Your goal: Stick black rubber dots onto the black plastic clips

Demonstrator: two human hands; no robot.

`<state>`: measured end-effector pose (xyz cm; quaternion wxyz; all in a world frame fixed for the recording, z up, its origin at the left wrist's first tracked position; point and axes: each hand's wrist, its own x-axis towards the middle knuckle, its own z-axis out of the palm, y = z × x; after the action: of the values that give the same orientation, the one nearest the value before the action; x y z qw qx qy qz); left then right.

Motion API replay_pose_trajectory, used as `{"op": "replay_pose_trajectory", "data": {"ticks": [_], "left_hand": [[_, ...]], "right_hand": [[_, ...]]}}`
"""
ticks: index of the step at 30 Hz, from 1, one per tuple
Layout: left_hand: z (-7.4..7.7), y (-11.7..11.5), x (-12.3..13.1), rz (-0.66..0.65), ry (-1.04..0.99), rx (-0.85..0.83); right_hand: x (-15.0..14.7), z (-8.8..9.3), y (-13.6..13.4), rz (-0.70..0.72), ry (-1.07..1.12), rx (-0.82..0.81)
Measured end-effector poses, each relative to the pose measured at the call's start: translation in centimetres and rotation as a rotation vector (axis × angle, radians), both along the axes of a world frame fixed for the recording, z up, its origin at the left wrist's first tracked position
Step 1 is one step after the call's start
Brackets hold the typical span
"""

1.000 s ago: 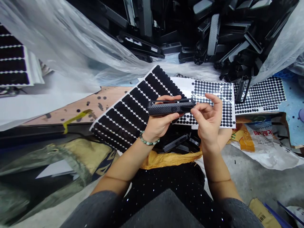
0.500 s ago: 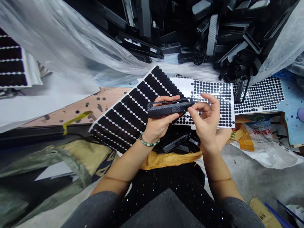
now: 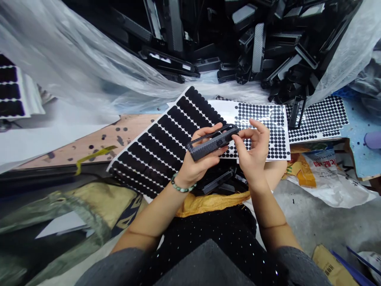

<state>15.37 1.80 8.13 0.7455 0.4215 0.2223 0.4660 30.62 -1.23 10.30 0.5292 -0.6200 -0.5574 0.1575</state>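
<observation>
Black plastic with a carbon-weave pattern, this frame [image 3: 212, 143] is held up in the air between my two hands, over the corner where a sheet of black oval pads [image 3: 154, 149] meets a sheet of small round dots [image 3: 262, 119]. It looks light and stiff, not soft, and the fine weave may be a little slippery. The long window in it leaves the upper rail narrow, so I judge it is better to take hold on the thicker lower side, not on that thin rail. My left hand [image 3: 198, 159] is closed around the frame from below, with the fingers [image 3: 208, 132] curled up to its upper edge. My right hand [image 3: 253, 155] is at the far end: thumb and forefinger come together on the corner, and the other fingers stay half open. Compared with the earlier frame, the piece is not level anymore. Its end in my left hand has dipped, the other end has risen, and my right fingers sit further along it. The whole scene also slid a little to the left in the view.
</observation>
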Motion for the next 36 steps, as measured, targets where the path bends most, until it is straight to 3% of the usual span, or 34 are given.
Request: {"op": "replay_pose_trajectory", "data": {"ticks": [3,6,9,14,19,26,36], "left_hand": [[0.9,1.4,-2.3,-0.23,0.089,-0.039],[1.9,3.0,-3.0,-0.343,0.33,0.0],[2.5,3.5,-2.2,-0.408,0.504,0.109],[2.6,2.9,-1.5,-0.497,0.432,-0.087],[2.9,3.0,-2.1,-0.514,0.439,-0.155],[3.9,3.3,-1.9,-0.515,0.518,-0.162],[3.2,3.3,-2.0,-0.462,0.461,-0.104]], "right_hand": [[0.8,0.5,0.0,0.05,0.003,-0.042],[1.2,1.2,0.1,0.157,-0.028,-0.072],[1.2,1.7,0.3,0.234,0.002,-0.111],[2.5,1.6,1.0,0.422,0.267,-0.245],[3.1,1.8,1.1,0.427,0.403,-0.3],[1.9,2.0,0.8,0.402,0.34,-0.319],[1.6,1.6,0.7,0.357,0.2,-0.287]]}}
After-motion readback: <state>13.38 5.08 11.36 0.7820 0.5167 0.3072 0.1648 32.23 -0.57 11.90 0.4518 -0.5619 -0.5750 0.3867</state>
